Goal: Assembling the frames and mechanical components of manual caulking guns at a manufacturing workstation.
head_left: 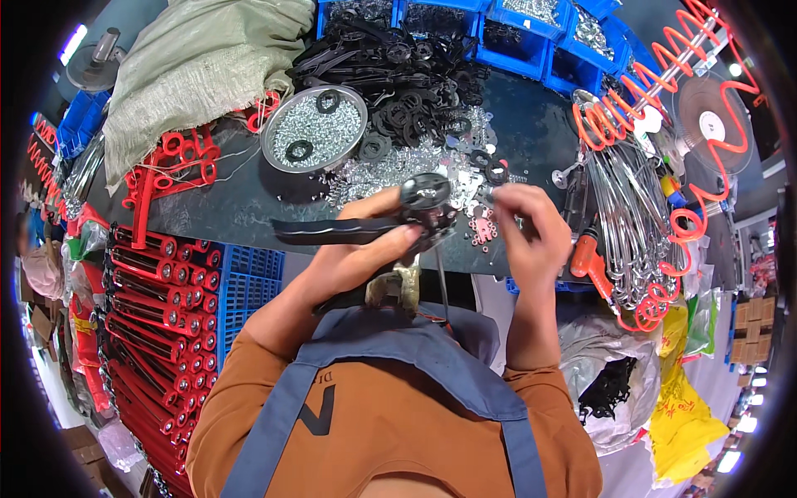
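My left hand grips a long black plastic handle part that points left, with a round black wheel piece at its right end. My right hand is pinched beside that wheel end, its fingertips closed on something small that I cannot make out. Both hands hover over the front edge of a dark work table. A metal fixture sits just below the held part.
A round metal pan of small screws and black rings stands behind the hands. Black plastic parts heap before blue bins. Red handles stack at left. A coiled orange hose, wire hooks and an orange-handled tool are at right.
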Tool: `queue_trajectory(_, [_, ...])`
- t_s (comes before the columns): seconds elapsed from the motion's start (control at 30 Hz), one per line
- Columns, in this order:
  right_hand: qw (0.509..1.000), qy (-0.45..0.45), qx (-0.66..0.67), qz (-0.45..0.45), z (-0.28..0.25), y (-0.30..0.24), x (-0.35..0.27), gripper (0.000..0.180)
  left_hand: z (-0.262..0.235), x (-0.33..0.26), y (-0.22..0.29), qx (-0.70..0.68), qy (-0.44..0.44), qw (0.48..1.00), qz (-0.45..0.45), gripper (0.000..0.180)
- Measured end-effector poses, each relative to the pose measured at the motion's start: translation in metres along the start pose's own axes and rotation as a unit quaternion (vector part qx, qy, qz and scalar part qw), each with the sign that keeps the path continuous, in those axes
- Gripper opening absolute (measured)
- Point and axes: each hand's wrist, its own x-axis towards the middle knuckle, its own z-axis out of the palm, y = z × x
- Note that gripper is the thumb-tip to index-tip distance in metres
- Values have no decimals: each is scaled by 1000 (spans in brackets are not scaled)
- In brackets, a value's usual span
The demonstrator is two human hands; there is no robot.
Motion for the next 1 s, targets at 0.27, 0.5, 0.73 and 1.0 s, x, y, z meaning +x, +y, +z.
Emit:
queue_trajectory(0.27, [922,-97,-151,-343,-2,-20,16,29,15,15,-9,-12,-11,999,41,28])
queue_trajectory(0.5, [970,-94,13,-224,-11,-7,2,21,10,14,-21,25,-15,990,140,21])
queue_trajectory(0.73, [906,-200,331,173,6,7,6,21,8,21,-4,116,-39,979,163,17])
queue_trajectory(1.0, [819,-251,426,290,2,28,-61,24,24,-3,-59,229,-72,958,155,12])
